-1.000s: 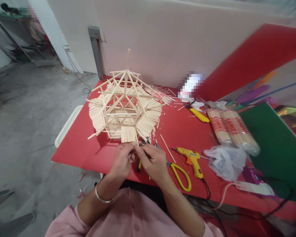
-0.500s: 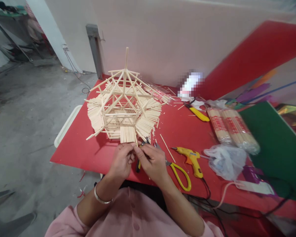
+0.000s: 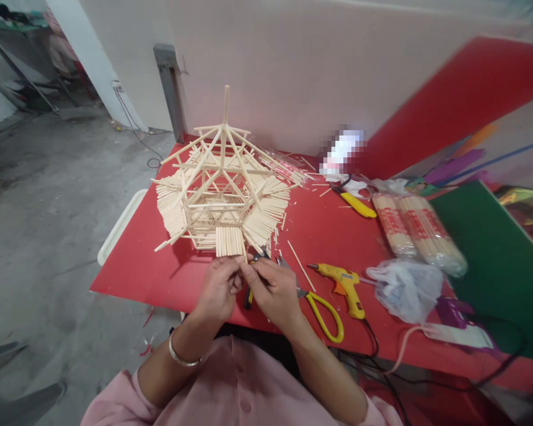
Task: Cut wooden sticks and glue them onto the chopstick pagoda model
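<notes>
The thing being worked on, a narrow panel of parallel sticks, lies at eleven o'clock from the meeting fingertips, on the near side of a stick-built pavilion frame; its long axis runs roughly twelve to six, pointing back toward the wearer. At its right edge one end stick runs nearly in line with the others, its near end reaching down to the hands. The right hand comes in from about four o'clock, thumb and forefinger pinched together on that near end. The left hand comes in from about seven, its fingertips drawn together just below the panel's front edge; whether they clamp the same stick or merely steady it, I cannot tell. The left hand is the nearer to the panel's middle, the right to its open right side. Between the palms, a dark-handled tool lies at six o'clock from the fingertips. From the right hand, yellow-handled pliers rest at four o'clock and a glue gun at three, both on the red tabletop.
</notes>
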`<state>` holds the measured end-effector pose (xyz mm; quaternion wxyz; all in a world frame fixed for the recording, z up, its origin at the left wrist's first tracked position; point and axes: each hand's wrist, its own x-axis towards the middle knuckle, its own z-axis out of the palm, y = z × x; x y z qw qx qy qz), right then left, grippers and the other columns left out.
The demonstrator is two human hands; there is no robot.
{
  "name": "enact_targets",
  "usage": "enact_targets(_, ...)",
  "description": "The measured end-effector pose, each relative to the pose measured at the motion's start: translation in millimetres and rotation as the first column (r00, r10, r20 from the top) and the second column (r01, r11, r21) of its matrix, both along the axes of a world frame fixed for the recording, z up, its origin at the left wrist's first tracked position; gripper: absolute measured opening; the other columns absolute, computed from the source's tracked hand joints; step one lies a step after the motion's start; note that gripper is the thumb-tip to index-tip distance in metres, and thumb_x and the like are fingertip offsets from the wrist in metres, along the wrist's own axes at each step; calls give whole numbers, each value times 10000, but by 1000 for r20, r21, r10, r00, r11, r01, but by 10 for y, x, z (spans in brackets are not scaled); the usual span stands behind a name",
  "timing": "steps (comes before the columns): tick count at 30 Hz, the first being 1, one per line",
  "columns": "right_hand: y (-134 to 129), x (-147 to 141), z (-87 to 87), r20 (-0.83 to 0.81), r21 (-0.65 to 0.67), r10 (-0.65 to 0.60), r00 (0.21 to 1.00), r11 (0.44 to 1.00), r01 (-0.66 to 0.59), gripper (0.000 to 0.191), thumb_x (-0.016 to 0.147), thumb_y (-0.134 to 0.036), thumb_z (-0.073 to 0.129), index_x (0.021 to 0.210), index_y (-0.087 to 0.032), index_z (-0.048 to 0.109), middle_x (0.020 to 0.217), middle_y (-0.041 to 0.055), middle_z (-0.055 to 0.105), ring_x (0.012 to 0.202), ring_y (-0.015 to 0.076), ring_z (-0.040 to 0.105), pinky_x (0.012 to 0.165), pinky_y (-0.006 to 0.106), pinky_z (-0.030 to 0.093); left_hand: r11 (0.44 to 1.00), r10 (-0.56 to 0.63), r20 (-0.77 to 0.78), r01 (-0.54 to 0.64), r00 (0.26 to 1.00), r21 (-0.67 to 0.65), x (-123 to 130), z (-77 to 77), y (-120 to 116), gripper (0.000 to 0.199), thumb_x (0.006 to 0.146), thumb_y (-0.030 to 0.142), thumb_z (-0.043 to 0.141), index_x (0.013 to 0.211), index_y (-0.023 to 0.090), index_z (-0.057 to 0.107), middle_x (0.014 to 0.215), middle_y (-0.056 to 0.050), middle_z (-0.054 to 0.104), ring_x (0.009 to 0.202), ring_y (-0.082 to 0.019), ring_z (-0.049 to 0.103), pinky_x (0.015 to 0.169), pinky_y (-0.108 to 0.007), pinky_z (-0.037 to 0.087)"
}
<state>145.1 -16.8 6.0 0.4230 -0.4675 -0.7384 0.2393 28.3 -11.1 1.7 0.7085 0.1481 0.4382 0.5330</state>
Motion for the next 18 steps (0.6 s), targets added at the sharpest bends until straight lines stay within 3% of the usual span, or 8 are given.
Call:
enact_targets(11,-46,17,-19,-17,14,12,1000,1000,-12,288,932,-236,540,657,-208,620,598,-21,599,556,90,527,578,225,417,998,-32,-5,33,999,54,-21,-26,-48,228,603,326,766,731,142,722,473,60,429,415,-38,252,410,-212,107)
enact_targets(18,-167,66,-58,-50,-28,16,999,999,-18,297,934,-243,534,646,-210,597,564,-23,593,543,98,534,566,228,427,997,-52,0,52,999,51,-10,-45,-154,244,577,326,814,712,150,712,546,26,531,427,-32,278,410,-205,147)
